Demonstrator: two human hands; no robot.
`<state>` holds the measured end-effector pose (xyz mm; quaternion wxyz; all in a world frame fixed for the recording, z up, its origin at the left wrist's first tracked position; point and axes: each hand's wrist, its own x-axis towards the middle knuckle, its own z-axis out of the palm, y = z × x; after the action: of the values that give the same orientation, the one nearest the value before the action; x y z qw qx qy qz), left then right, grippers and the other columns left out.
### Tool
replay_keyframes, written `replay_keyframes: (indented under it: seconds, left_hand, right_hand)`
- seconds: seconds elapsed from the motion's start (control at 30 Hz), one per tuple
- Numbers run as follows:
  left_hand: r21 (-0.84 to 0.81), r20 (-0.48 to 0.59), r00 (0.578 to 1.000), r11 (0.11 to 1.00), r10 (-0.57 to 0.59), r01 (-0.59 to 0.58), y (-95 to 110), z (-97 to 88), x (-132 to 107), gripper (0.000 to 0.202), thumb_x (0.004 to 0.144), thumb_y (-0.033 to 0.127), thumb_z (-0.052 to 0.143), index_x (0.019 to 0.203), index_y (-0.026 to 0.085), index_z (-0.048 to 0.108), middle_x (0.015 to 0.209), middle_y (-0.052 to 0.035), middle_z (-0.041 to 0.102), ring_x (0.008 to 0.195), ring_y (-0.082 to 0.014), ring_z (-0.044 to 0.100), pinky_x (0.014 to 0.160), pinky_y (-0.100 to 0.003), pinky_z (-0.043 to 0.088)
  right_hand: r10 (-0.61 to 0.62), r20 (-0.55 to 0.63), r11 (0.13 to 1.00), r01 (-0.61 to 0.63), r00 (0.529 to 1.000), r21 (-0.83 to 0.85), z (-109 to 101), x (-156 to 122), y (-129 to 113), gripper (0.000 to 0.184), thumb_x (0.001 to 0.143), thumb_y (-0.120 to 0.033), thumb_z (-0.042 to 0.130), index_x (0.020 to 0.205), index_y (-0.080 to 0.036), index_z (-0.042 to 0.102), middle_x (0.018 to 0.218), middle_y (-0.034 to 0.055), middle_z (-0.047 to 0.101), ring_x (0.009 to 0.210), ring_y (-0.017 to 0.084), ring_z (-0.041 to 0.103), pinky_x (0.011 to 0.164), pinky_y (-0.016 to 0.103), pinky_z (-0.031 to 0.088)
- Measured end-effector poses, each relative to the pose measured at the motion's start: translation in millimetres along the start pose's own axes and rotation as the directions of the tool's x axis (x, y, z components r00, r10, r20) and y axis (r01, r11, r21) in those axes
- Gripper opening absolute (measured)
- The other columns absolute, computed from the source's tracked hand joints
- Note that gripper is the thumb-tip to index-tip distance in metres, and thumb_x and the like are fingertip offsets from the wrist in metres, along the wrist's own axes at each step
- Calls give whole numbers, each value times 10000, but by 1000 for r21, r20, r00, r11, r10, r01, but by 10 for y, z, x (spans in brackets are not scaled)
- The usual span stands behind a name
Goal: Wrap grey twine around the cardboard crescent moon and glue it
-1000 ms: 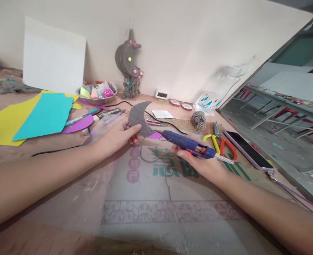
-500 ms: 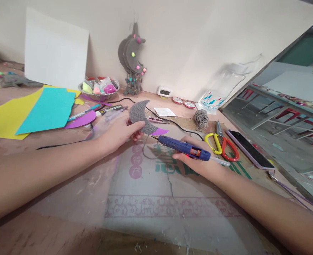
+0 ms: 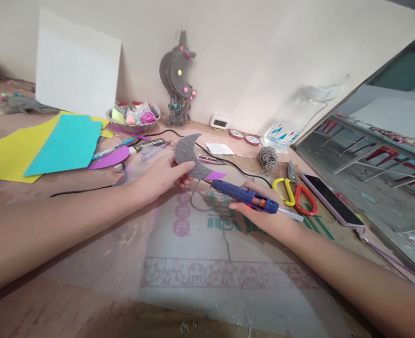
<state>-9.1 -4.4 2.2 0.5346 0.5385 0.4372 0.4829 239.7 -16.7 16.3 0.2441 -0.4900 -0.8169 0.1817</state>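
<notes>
My left hand (image 3: 160, 174) pinches a grey yarn-wrapped crescent moon (image 3: 189, 154) by its lower edge, holding it just above the table. A loose grey strand (image 3: 194, 197) hangs from it in a loop. My right hand (image 3: 263, 212) grips a blue hot glue gun (image 3: 244, 196), lying nearly level, with its nozzle pointing left at the crescent's lower tip. A purple paper piece (image 3: 214, 175) lies under that tip.
Yellow-and-red scissors (image 3: 293, 193), a phone (image 3: 329, 198) and a ball of grey yarn (image 3: 268, 157) lie at the right. Yellow and teal sheets (image 3: 54, 146), pens and a bowl of pompoms (image 3: 134, 117) sit at the left. Finished moons (image 3: 177, 77) lean on the wall.
The glue gun has swung from tilted to nearly level and drawn slightly left, its nozzle now close under the crescent. My left hand keeps its hold on the crescent.
</notes>
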Motion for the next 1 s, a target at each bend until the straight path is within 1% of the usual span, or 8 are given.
replay_keyframes:
  seconds: [0.13, 0.33, 0.6, 0.83, 1.0]
  left_hand:
    - [-10, 2, 1000, 1000, -3, 3, 9, 4, 0, 188, 810, 315, 597, 754, 154, 518, 581, 27, 549, 497, -84, 506, 492, -198, 436]
    - [-41, 33, 999, 999, 19, -17, -13, 4, 6, 164, 822, 300, 579, 756, 165, 512, 584, 30, 544, 495, -83, 496, 480, -194, 418]
    - [-17, 14, 1000, 1000, -5, 5, -34, -7, 11, 168, 817, 313, 586, 773, 164, 523, 592, 29, 559, 500, -86, 508, 482, -197, 431]
    - [-10, 32, 1000, 1000, -1, 1, -19, -17, 18, 173, 824, 313, 583, 765, 163, 521, 590, 30, 559, 497, -84, 502, 488, -200, 436]
    - [-5, 17, 1000, 1000, -6, 6, -19, -14, 8, 182, 816, 328, 592, 764, 164, 532, 595, 24, 566, 493, -87, 500, 487, -205, 433]
  right_hand:
    - [24, 6, 1000, -24, 1000, -11, -10, -6, -33, 380, 713, -550, 662, 675, -194, 535, 544, -31, 480, 545, 120, 449, 523, 242, 347]
    - [38, 30, 999, -38, 999, 4, -21, -1, -51, 405, 705, -573, 654, 666, -190, 528, 547, -26, 497, 530, 117, 452, 509, 243, 344]
    - [56, 68, 998, -57, 996, 16, -26, 3, -29, 405, 714, -597, 641, 699, -204, 545, 555, -15, 547, 533, 138, 498, 503, 258, 367]
    - [16, 53, 1000, -16, 998, -12, -23, -10, -27, 403, 731, -583, 633, 686, -192, 547, 543, -25, 526, 521, 117, 477, 505, 243, 347]
    - [13, 7, 1000, -12, 1000, -25, -14, -6, -29, 400, 726, -572, 647, 664, -196, 525, 545, -32, 502, 534, 114, 463, 507, 236, 347]
